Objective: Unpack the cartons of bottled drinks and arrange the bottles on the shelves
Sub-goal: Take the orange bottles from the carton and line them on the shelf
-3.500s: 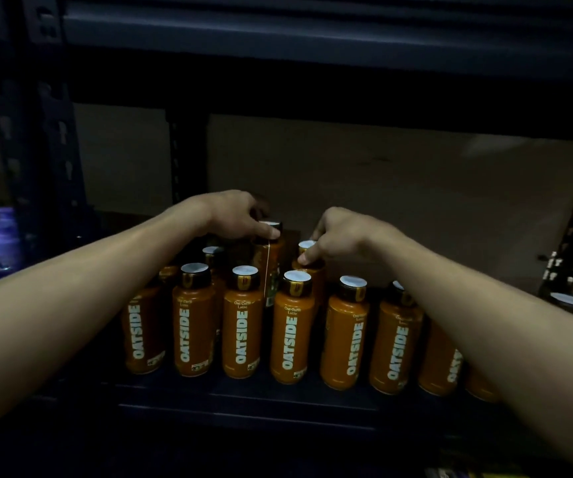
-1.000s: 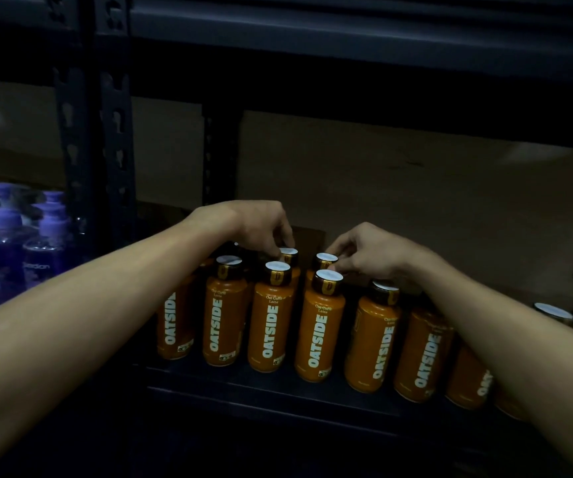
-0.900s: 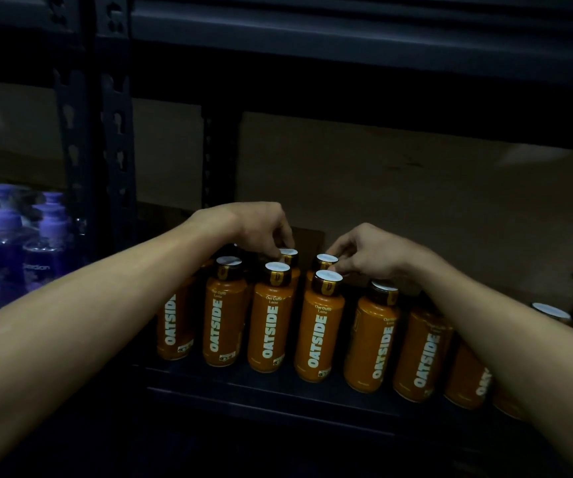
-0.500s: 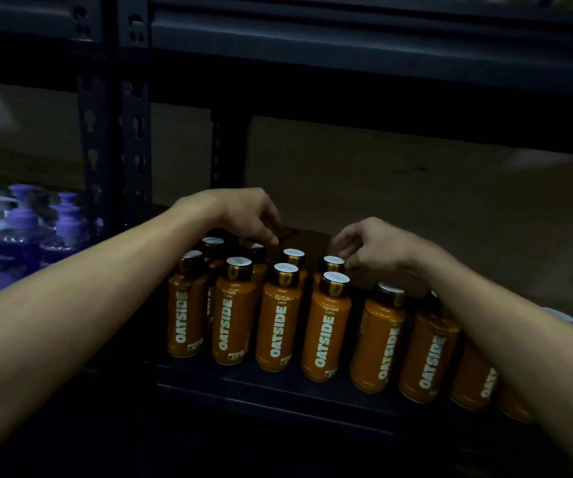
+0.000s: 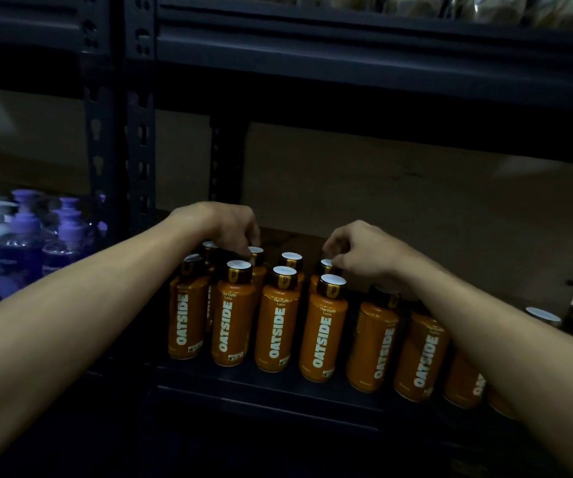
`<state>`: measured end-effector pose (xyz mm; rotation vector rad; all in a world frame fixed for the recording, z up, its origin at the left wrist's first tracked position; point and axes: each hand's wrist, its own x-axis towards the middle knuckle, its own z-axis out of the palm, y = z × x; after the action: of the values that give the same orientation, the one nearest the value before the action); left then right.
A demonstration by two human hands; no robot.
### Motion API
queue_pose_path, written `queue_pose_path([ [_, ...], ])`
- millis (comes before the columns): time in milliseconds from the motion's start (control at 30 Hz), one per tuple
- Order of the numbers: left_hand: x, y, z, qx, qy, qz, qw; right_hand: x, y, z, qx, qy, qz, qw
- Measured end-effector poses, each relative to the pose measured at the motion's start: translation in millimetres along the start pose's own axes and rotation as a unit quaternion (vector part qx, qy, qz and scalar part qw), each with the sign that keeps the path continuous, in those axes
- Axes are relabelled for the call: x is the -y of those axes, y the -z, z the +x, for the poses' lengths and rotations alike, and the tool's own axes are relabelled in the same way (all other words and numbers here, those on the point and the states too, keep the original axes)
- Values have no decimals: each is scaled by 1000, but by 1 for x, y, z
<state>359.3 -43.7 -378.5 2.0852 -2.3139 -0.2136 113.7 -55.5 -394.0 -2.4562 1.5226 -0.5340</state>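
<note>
Over the rear bottles (image 5: pixel 292 262), left hand (image 5: pixel 230 225) and right hand (image 5: pixel 361 250) each pinch one's top, grips half hidden.

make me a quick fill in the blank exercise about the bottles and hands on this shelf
1. Each orange bottle bears the big word ____ up its side.
2. The left hand and the right hand each pinch a back-row bottle by its ____.
3. The pump bottle nearest the shelf upright is coloured ____.

Missing words: OATSIDE; cap; purple
</note>
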Motion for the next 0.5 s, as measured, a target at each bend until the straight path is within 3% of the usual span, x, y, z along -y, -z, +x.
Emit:
queue_pose_path([
  [267, 1, 5, -8, -19, 23, -36, 999, 3, 7, -16, -35, -10, 17, 999],
  [500, -27, -10, -46, -217, -84, -218, 948, 4, 7, -58, -112, -21, 51, 992],
])
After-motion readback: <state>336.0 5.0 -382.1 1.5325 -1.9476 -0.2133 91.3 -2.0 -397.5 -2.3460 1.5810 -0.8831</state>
